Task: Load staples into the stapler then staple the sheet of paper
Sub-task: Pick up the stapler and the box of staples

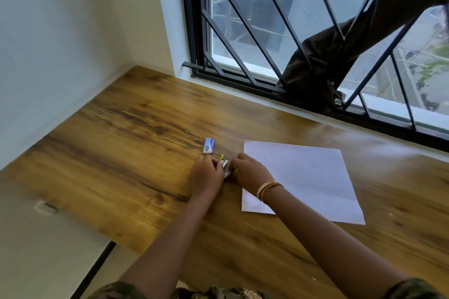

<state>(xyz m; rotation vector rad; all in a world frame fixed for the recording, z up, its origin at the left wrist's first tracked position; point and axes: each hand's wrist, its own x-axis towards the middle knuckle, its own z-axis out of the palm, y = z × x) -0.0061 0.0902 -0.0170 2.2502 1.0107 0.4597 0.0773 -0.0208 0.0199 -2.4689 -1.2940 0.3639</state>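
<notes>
Stapler (pixel 226 166), mostly hidden, sits pinched between both hands, left hand (pixel 206 173) and right hand (pixel 251 172) curled knuckles-up over the bench (pixel 121 153), staple box (pixel 209 145) just beyond, paper (pixel 303 177) beside the right.

Bare forearms, camouflage-patterned short sleeves (pixel 410 289), stacked gold and white bangles (pixel 267 189) on the right wrist

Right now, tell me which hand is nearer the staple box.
Left. The left hand sits just below the staple box; the right hand is farther off, resting on the paper's edge.
</notes>
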